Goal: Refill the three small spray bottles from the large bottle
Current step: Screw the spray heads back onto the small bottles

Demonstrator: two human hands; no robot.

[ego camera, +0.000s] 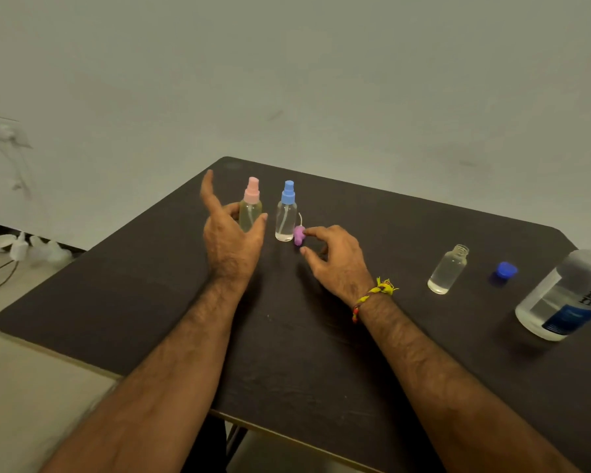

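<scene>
A pink-capped spray bottle (251, 208) and a blue-capped spray bottle (286, 213) stand upright at the far middle of the dark table (116, 295). My left hand (231, 238) is open around the pink one, fingers spread, not clearly gripping it. A purple spray cap (299, 234) with its tube lies just right of the blue-capped bottle. My right hand (335, 259) hovers open beside it, index fingertip at the cap. An uncapped small bottle (447, 269) with a little liquid stands further right. The large bottle (567, 298) stands at the right edge, its blue cap (505, 270) lying off beside it.
The table's near and left edges drop to a pale floor. White objects and a cable (17, 250) lie on the floor at the left wall. A plain wall stands close behind the table.
</scene>
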